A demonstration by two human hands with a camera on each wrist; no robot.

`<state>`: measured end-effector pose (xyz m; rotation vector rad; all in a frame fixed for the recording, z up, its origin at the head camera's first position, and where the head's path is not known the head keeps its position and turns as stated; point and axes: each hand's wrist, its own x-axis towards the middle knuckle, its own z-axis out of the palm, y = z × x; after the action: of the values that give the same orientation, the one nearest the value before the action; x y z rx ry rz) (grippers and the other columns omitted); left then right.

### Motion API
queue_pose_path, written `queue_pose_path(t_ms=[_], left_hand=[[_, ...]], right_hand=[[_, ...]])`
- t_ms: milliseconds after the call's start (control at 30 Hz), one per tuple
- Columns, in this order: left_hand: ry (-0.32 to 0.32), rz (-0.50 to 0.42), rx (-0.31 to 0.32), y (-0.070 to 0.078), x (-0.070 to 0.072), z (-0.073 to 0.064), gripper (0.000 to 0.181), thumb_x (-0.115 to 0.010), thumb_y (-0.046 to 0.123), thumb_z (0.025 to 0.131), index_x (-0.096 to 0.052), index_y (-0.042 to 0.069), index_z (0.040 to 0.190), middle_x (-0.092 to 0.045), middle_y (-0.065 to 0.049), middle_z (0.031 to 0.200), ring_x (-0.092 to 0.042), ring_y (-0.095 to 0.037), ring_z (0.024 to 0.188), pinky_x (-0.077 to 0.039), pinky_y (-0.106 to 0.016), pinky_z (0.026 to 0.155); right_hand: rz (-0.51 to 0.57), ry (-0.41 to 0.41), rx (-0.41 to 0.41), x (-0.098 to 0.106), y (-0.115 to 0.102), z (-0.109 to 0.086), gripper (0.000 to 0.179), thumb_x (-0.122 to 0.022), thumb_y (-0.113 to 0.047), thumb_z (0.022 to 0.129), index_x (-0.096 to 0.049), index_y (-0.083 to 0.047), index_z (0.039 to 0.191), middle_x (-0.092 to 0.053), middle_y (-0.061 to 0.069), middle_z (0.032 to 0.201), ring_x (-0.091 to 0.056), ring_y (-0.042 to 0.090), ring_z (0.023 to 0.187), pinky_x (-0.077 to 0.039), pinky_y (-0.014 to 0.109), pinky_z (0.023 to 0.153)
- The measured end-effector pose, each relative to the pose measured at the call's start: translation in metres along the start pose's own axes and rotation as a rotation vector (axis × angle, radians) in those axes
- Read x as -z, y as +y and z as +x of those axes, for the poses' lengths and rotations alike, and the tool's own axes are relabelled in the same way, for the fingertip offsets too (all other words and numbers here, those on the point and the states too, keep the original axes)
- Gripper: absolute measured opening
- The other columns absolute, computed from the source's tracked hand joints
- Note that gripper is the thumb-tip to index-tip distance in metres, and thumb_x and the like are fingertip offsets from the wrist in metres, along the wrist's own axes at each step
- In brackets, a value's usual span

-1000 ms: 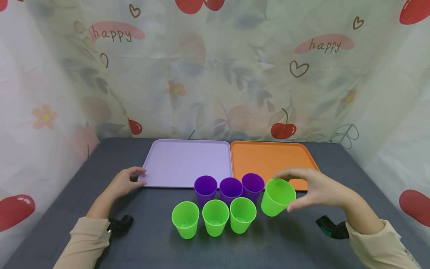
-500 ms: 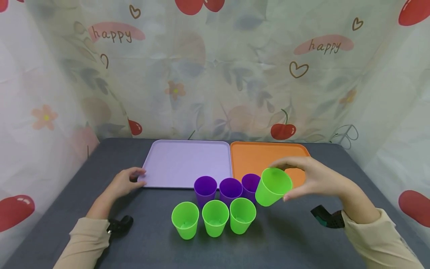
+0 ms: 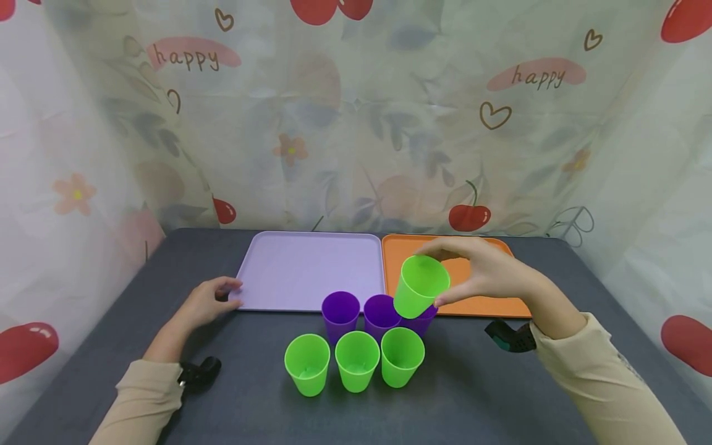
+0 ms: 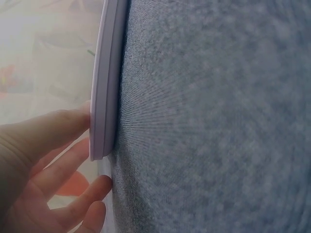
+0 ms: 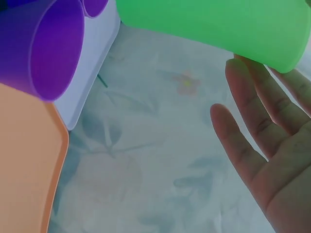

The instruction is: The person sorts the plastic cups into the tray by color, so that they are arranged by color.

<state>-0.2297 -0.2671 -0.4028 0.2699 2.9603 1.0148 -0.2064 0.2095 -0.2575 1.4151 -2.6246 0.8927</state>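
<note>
A pale printed backdrop (image 3: 356, 123), dotted with cherries, hearts, flowers and the word "happy", enclosed a dark gray table (image 3: 233, 402) at the back and sides; along the table's far side lay a lavender tray (image 3: 314, 269) at left and an orange tray (image 3: 486, 306) at right, set side by side; a person's arms, in beige sleeves (image 3: 612, 377), reached in from the two near corners; the left hand (image 3: 208, 301), gripping nothing, rested lightly bent fingers against the lavender tray's left edge, close to its near corner; the right hand (image 3: 484, 266) grasped a lime-green cup (image 3: 419, 287) near its rim, thumb on the near side and fingers on the far side; that cup was tilted in midair, its mouth toward the head camera, and in the head view it overlapped the orange tray's left portion and hid part of the rightmost of three purple cups (image 3: 340, 318); the purple cups stood upright on the table, close together, just in front of the trays; nearer the person, three more green cups (image 3: 357, 364) stood upright in a row, just beside one another; a black wrist device (image 3: 199, 372) showed at the left cuff, and a second black device (image 3: 508, 337) at the right.
</note>
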Motion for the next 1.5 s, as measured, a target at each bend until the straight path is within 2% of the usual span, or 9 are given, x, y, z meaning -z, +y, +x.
queue_pose_path(t_ms=[167,433,700,933,1100,1500], left_hand=[[-0.009,-0.004,0.012,0.001,0.0,0.0,0.041,-0.069,0.014,0.082,-0.058,-0.003,0.118,-0.06,-0.027,0.12,-0.054,-0.045,0.109,-0.043,-0.056,0.091],[-0.008,0.004,0.007,0.001,0.0,0.001,0.041,-0.069,0.014,0.082,-0.058,-0.003,0.118,-0.06,-0.027,0.12,-0.054,-0.046,0.109,-0.043,-0.056,0.091],[-0.02,-0.002,0.017,0.001,0.001,0.001,0.042,-0.069,0.015,0.083,-0.057,-0.003,0.119,-0.059,-0.026,0.121,-0.054,-0.045,0.11,-0.043,-0.056,0.092],[-0.02,-0.001,0.026,0.002,0.001,0.001,0.043,-0.069,0.015,0.083,-0.056,-0.003,0.12,-0.059,-0.026,0.122,-0.053,-0.046,0.111,-0.042,-0.056,0.093],[-0.02,-0.004,0.027,0.002,0.001,0.001,0.043,-0.069,0.014,0.083,-0.056,-0.004,0.12,-0.059,-0.027,0.122,-0.053,-0.046,0.112,-0.041,-0.056,0.094],[-0.018,0.001,0.034,0.004,0.001,0.0,0.042,-0.069,0.014,0.083,-0.057,-0.004,0.119,-0.059,-0.027,0.122,-0.053,-0.046,0.113,-0.041,-0.056,0.094]], right_hand=[[0.024,-0.01,-0.017,-0.003,0.0,0.014,0.059,-0.083,-0.025,0.069,-0.058,-0.014,0.121,-0.064,-0.004,0.117,-0.058,0.007,0.107,-0.047,0.026,0.094],[0.068,0.0,-0.02,-0.011,0.0,0.044,0.058,-0.082,-0.026,0.07,-0.058,-0.015,0.122,-0.066,-0.004,0.113,-0.061,0.01,0.105,-0.048,0.03,0.095],[0.052,-0.011,-0.067,-0.02,0.0,0.074,0.06,-0.082,-0.03,0.069,-0.058,-0.012,0.122,-0.065,-0.001,0.112,-0.062,0.012,0.103,-0.049,0.033,0.095],[0.07,-0.026,-0.11,-0.029,-0.001,0.1,0.06,-0.082,-0.026,0.07,-0.057,-0.01,0.123,-0.064,0.003,0.111,-0.065,0.016,0.097,-0.052,0.031,0.09],[0.067,-0.046,-0.153,-0.04,0.001,0.119,0.06,-0.081,-0.028,0.071,-0.056,-0.011,0.123,-0.064,0.003,0.112,-0.065,0.019,0.097,-0.052,0.034,0.09],[0.054,-0.112,-0.148,-0.073,0.003,0.156,0.058,-0.08,-0.029,0.072,-0.056,-0.01,0.121,-0.063,0.007,0.114,-0.063,0.022,0.094,-0.051,0.036,0.088]])
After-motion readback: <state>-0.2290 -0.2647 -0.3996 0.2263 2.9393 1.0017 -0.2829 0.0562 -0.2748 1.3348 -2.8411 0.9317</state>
